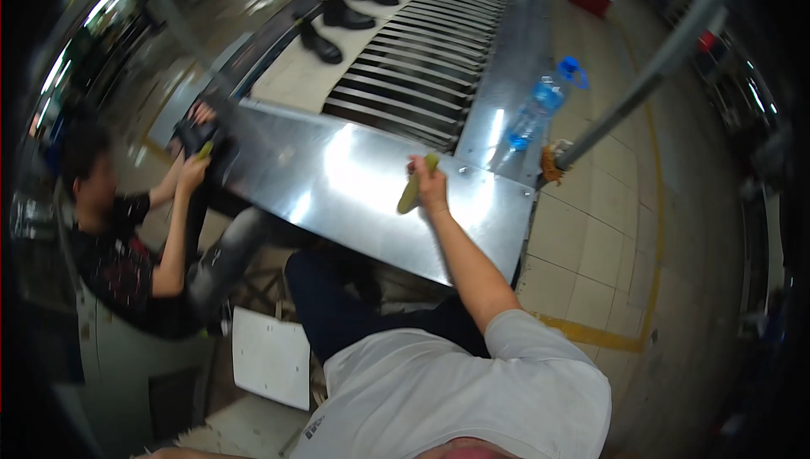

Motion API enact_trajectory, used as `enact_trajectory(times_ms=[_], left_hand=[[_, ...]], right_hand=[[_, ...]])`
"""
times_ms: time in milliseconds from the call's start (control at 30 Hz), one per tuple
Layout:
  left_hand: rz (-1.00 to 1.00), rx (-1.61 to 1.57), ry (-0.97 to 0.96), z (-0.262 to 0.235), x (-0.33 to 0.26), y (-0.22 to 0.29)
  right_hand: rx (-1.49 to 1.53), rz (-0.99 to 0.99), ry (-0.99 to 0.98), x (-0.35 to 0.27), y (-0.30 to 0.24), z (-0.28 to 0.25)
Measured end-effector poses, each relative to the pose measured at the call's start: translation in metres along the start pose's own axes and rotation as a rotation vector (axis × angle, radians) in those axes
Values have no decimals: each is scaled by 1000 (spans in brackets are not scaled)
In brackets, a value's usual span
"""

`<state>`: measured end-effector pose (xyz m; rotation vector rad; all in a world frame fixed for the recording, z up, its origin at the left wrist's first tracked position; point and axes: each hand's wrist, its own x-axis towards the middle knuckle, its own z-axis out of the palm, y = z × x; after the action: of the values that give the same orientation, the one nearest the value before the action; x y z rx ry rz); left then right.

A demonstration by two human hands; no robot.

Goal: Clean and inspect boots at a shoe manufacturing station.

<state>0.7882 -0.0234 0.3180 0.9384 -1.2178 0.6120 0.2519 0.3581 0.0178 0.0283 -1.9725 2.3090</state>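
The olive-green, flat, elongated pad [407,198], probably light and slightly flexible, is held over the silvery sheet-metal tabletop [371,223] by the bare right hand [431,186], fingers curled around its best-gripped middle; the left hand's state cannot be judged.

Steel table: right at the dial's centre, its bare top [287,164] throwing back bright white glare.
Conveyor: dark slatted bed [422,54] running off toward 12 o'clock, with a metal side ledge [498,71] along its right.
Floor: pale square tiles [582,240] at 3 o'clock; a painted yellow line [591,335] turns a corner at 4.
Poles: one grey post [641,96] slants past me at 2 o'clock, another [173,12] at 10.
White panel: squarish, low [272,358], at 7 o'clock.
Lights: long white tubes [54,71] at 10 o'clock; the far edges fade into gloom.
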Motion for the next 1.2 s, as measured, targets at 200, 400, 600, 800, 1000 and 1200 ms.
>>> enact_trajectory(times_ms=[200, 400, 600, 800, 1000, 1200], left_hand=[[-375, -819, -813, 54, -207, 146], [-510, -1265, -1508, 23, -289, 297], [-498, -1359, -1678, 25, -327, 343], [-754, -1377, -1681, 93, -359, 383], [-736, -1424, -1544, 195, -408, 458], [-604, -1300, -1557, 262, -459, 569]], right_hand=[[13, 28, -124, -1, -20, 1], [36, 79, -66, 11, -16, -11], [175, 145, -33, 6, -21, -20], [115, 119, -121, -2, -16, -17], [-58, 69, -221, -8, -18, -15], [-141, 55, -127, -11, -34, -21]])
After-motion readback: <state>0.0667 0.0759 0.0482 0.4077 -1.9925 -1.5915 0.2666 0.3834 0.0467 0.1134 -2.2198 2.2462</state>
